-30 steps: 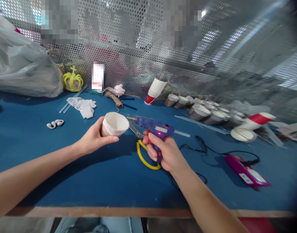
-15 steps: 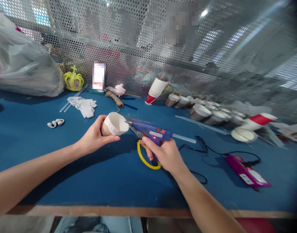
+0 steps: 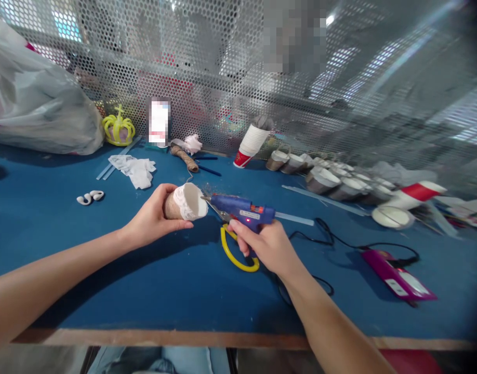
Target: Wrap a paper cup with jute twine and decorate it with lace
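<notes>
My left hand (image 3: 155, 221) is wrapped round a paper cup (image 3: 174, 206) covered in brown twine, tilted with its mouth toward the right. White lace (image 3: 184, 201) circles the cup near its rim. In my right hand (image 3: 262, 243) is a blue glue gun (image 3: 242, 209), its small red light lit and a clear glue stick (image 3: 295, 218) poking out of the back. The nozzle meets or nearly meets the cup's rim; I cannot tell which. Scissors with yellow handles (image 3: 238, 258) lie on the table beneath the gun, partly hidden by it.
A black cord runs to a purple power strip (image 3: 398, 275) at right. Twine-wrapped cups (image 3: 324, 179) stand at the back right, near a leaning cup stack (image 3: 254, 140). Twine (image 3: 186, 158), lace scraps (image 3: 135, 170), a phone (image 3: 159, 122) and a yellow crown (image 3: 119, 127) lie farther back.
The cup has turned slightly in my left hand, so more lace shows and its mouth faces farther right. The glue gun stays almost in place at the rim.
</notes>
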Available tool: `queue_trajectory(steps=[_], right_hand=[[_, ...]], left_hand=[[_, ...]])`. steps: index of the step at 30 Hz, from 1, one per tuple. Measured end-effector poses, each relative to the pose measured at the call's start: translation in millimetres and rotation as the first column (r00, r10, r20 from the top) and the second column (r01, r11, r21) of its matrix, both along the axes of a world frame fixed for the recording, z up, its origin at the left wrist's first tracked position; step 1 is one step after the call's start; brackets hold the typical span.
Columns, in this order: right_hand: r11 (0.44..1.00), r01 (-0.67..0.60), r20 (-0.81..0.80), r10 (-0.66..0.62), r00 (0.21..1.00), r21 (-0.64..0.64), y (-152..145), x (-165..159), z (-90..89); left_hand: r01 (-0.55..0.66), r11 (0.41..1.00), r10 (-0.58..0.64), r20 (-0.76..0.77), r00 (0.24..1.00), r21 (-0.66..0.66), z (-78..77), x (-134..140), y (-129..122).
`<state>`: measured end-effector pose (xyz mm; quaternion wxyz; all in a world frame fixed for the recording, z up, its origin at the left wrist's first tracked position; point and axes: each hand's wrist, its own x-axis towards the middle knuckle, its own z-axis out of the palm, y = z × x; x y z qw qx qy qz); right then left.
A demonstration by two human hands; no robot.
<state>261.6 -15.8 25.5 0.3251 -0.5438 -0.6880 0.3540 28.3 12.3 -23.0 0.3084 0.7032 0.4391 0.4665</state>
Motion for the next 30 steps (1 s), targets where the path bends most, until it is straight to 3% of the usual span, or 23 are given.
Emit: queue_trajectory(steps=[5,9,12,16,23,30], right_hand=[[0.997,-0.040,-0.047,0.037,0.998,-0.071,1,1,-3.0],[0.986,-0.064,-0.414,-0.005,0.910,-0.152,3,1,-5.2],[0.969,-0.084,-0.588,-0.070,0.806,-0.231,4,-2,-4.9],[0.942,-0.126,-0.646,-0.112,0.755,-0.311,3,-8,-5.4],[0.917,-0.158,-0.661,-0.136,0.738,-0.365,2,-14,-11.5],[0.888,-0.218,-0.739,-0.178,0.650,-0.405,5,-14,-12.8]], left_hand=[[-0.004,1.000,0.004,0.039,0.999,-0.008,0.0,1,1],[-0.001,0.994,0.017,0.144,0.989,-0.105,2.3,2,1],[0.097,0.973,-0.050,0.222,0.974,-0.208,3.1,3,-2],[0.192,0.956,-0.109,0.339,0.934,-0.222,2.1,6,-4],[0.133,0.973,-0.057,0.361,0.931,-0.189,0.1,8,-3],[0.128,0.979,-0.069,0.327,0.943,-0.160,1.3,8,-4]])
